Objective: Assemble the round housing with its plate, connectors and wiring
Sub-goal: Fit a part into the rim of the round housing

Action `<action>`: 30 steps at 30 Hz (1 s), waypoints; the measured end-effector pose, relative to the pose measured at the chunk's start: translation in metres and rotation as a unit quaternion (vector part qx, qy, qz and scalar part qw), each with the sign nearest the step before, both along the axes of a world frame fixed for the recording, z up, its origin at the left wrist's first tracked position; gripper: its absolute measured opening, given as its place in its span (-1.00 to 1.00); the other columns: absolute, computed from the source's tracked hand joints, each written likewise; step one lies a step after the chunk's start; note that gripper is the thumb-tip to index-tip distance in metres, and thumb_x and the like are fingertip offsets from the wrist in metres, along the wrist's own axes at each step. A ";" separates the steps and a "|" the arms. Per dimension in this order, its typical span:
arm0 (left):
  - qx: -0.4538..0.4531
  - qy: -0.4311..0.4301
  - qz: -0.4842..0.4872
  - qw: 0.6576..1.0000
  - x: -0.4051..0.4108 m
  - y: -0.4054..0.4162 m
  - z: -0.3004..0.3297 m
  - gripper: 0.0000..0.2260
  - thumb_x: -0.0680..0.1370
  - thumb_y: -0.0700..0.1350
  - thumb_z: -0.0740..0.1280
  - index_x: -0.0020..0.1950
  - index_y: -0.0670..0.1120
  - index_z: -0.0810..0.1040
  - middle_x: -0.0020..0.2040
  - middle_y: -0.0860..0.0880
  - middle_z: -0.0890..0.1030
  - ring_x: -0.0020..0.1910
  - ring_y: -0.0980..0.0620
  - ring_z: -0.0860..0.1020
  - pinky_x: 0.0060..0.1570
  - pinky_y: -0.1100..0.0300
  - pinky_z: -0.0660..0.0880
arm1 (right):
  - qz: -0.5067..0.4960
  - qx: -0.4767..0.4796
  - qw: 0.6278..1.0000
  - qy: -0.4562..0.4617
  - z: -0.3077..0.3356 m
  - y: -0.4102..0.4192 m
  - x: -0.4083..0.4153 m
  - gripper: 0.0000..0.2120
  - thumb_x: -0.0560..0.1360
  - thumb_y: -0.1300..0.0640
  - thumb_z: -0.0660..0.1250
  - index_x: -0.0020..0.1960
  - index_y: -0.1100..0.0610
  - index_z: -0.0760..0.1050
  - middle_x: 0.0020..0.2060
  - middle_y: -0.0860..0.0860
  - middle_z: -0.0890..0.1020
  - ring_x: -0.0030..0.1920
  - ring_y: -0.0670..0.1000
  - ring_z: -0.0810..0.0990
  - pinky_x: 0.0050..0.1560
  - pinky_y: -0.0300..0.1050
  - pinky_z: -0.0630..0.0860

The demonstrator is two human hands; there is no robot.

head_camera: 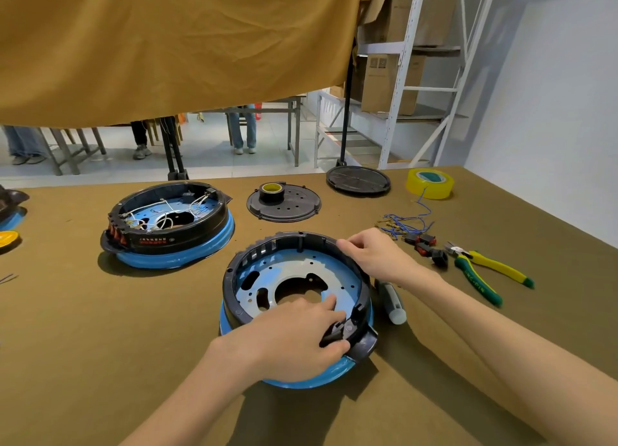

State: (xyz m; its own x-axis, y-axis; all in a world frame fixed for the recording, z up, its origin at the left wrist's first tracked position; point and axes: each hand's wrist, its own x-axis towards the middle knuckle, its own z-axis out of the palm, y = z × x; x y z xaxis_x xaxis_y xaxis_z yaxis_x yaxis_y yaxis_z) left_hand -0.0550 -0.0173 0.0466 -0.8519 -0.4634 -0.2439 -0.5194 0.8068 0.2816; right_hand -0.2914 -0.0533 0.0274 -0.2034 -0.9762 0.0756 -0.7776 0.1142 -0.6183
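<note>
Two hands on the round black-and-blue plastic housing [297, 305] at the table's near centre, grey perforated metal plate [294, 278] seated inside | your left hand [294, 338] pinches a black connector block [337, 333] at the near rim | your right hand [371, 255] curls over the far rim, steadying | step: likely fitting connectors | next: press it home, then fetch the loose blue wires [406, 223] beyond.

Left hand [294, 335] palm down, index finger stretched forward, thumb pinching. Right hand [371, 251] reaching in, fingers curled, gripping.
</note>
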 end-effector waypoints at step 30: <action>-0.064 0.002 0.083 0.995 -0.033 0.017 -0.016 -0.57 0.72 0.19 0.04 0.35 -0.09 0.44 0.44 -0.16 0.41 0.30 -0.16 0.47 0.30 -0.12 0.48 | 0.042 0.016 0.991 -0.130 0.016 0.022 -0.008 -0.75 0.63 -0.02 0.36 0.16 0.10 0.72 -0.04 -0.06 0.74 -0.08 -0.09 0.70 -0.26 -0.32 0.59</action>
